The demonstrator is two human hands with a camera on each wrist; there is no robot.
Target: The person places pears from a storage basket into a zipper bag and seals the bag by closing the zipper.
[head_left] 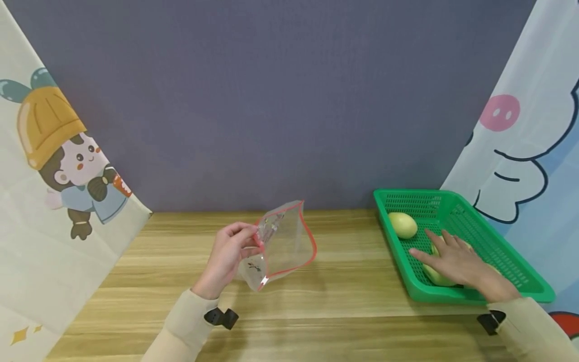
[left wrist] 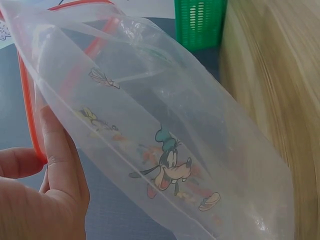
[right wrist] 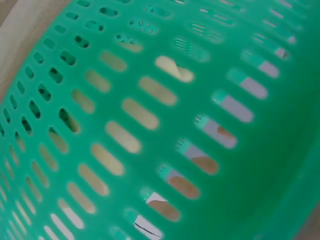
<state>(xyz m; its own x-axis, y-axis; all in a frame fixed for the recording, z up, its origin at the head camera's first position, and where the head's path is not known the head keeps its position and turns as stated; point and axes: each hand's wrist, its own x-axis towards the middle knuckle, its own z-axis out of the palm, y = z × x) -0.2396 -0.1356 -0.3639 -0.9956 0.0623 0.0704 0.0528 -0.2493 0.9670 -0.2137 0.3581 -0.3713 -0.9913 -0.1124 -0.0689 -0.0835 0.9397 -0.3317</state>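
My left hand (head_left: 230, 256) pinches the red-trimmed edge of a clear plastic zip bag (head_left: 289, 246) between thumb and fingers. The mouth of the bag gapes to the right, and in the left wrist view a cartoon dog print (left wrist: 172, 167) shows on its side. Over the green basket (head_left: 420, 295), my right hand (head_left: 461, 264) is spread with straight fingers. Below it lie pale yellow oval fruits (head_left: 436, 276), partly hidden by the hand. Another pale yellow fruit (head_left: 402, 225) sits at the basket's left wall. The right wrist view is mostly filled by the slotted basket wall (right wrist: 265, 165).
The wooden table (head_left: 348, 291) carries the basket at its right side. A dark grey-blue panel (head_left: 289, 100) rises behind it. Cartoon-printed cloths hang at the left (head_left: 45, 251) and right (head_left: 538, 60).
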